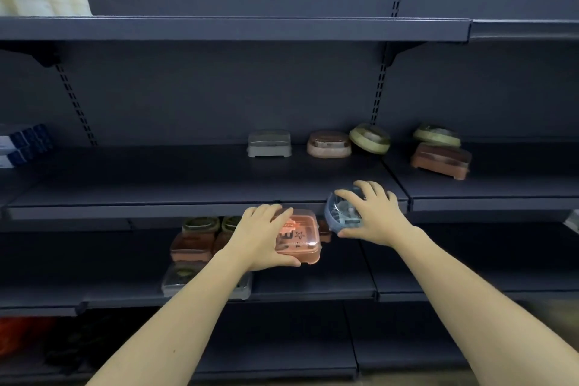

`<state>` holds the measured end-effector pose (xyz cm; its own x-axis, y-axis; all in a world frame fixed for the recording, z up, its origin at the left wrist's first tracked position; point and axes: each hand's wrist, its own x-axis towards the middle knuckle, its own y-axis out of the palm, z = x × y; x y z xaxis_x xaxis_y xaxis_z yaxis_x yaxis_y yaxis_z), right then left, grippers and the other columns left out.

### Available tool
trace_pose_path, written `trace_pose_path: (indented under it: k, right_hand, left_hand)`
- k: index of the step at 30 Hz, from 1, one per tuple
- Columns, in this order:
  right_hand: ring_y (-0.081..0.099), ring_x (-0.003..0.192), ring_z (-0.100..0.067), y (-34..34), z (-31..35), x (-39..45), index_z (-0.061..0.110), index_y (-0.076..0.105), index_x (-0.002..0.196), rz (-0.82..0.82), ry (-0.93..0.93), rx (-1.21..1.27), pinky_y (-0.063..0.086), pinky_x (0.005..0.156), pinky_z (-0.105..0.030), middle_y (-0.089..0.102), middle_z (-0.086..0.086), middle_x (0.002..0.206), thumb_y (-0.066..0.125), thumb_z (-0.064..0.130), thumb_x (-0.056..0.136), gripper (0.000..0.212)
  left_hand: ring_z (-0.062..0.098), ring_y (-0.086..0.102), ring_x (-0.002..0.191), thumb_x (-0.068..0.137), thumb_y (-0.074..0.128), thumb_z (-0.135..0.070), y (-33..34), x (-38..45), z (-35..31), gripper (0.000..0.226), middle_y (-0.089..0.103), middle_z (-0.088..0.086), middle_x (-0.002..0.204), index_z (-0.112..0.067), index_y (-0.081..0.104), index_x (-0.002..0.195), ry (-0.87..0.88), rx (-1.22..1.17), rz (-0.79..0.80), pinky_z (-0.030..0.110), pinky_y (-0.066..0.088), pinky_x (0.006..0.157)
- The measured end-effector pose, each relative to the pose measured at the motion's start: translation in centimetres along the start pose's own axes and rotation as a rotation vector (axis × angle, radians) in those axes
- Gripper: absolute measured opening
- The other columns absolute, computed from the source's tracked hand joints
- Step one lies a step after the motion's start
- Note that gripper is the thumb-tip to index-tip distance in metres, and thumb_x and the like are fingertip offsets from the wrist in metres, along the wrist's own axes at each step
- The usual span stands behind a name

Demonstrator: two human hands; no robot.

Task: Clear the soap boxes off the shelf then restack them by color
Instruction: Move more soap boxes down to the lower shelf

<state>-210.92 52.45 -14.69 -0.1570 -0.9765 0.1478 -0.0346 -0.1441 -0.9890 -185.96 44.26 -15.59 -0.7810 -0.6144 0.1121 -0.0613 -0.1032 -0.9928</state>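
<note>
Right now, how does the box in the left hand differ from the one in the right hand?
The orange soap box in the left hand is rectangular with rounded corners; the blue soap box in the right hand is rounder. The orange one is held nearly flat, lid up; the blue one is tipped on edge. The orange one looks larger. Both have clear lids and are held in front of the shelf edge.

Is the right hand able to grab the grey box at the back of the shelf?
Probably not yet. The right hand already has its grip on a round blue soap box. The grey rectangular soap box stands alone with bare shelf before it, so the path looks free once that hand is emptied.
</note>
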Motion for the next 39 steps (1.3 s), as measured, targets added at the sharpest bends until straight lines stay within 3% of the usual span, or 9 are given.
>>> trace_pose_path:
  k: [11,21,39]
  right_hand:
    - [-0.003,0.144,-0.029,5.6,1.6,-5.2,0.043,0.011,0.147,0.125,0.044,-0.005,0.008,0.113,-0.056,0.002,-0.004,0.157,0.052,0.070,0.078,0.085]
    - [-0.005,0.144,-0.034,12.8,2.7,-3.2,0.038,0.003,0.149,0.256,0.079,-0.016,0.005,0.111,-0.059,-0.002,-0.011,0.158,0.046,0.069,0.083,0.084]
    - [-0.002,0.143,-0.034,30.7,0.8,4.4,0.036,0.008,0.149,0.323,0.077,0.003,0.004,0.111,-0.060,0.000,-0.010,0.157,0.046,0.067,0.084,0.081]
  left_hand:
    - [0.027,-0.006,0.145,0.082,0.048,-0.068,5.6,-0.5,-2.5,0.101,-0.003,0.010,0.158,-0.016,-0.005,0.151,-0.090,-0.022,0.121,0.041,-0.004,0.118]
    - [0.030,-0.004,0.145,0.083,0.047,-0.067,11.6,2.1,-1.7,0.100,-0.001,0.014,0.158,-0.013,-0.005,0.150,-0.116,-0.031,0.195,0.044,-0.003,0.117]
    - [0.029,0.012,0.142,0.076,0.059,-0.065,30.0,9.3,2.9,0.100,0.014,0.010,0.155,-0.017,0.012,0.150,-0.148,-0.138,0.213,0.038,0.009,0.117]
